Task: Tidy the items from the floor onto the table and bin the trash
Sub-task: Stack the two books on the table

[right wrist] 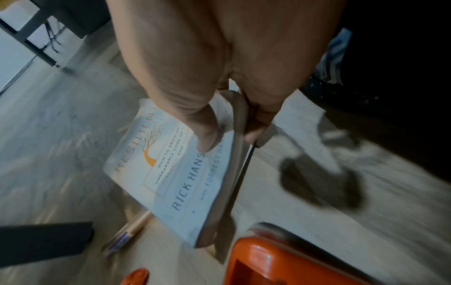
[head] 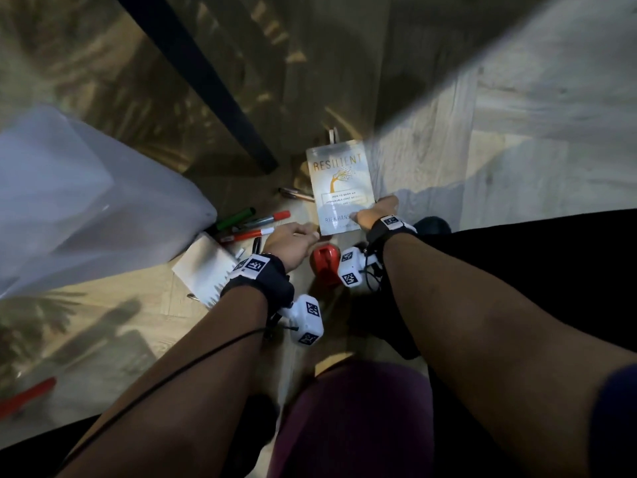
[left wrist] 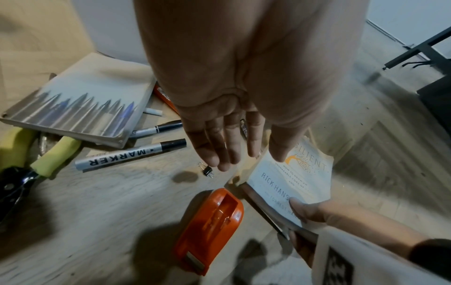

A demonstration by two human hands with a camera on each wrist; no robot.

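Note:
A white paperback book (head: 339, 184) titled "Resilient" is off the wooden floor at its near edge. My right hand (head: 374, 215) pinches that edge, thumb on the cover (right wrist: 207, 140) and fingers underneath (left wrist: 302, 248). My left hand (head: 293, 239) hovers open, fingers straight (left wrist: 219, 152), just left of the book (left wrist: 300, 173) and above a small black binder clip (left wrist: 207, 170). An orange tape dispenser (head: 324, 267) lies on the floor between my wrists (left wrist: 209, 229). Markers (head: 255, 224) with red, green and black caps lie to the left (left wrist: 129, 154).
A white pencil case (left wrist: 80, 104) printed with pens lies by the markers. Yellow-handled pliers (left wrist: 36, 160) lie at the far left. A translucent bin bag (head: 79, 194) and a black table leg (head: 206, 81) stand beyond. A pen (right wrist: 129, 231) lies beside the book.

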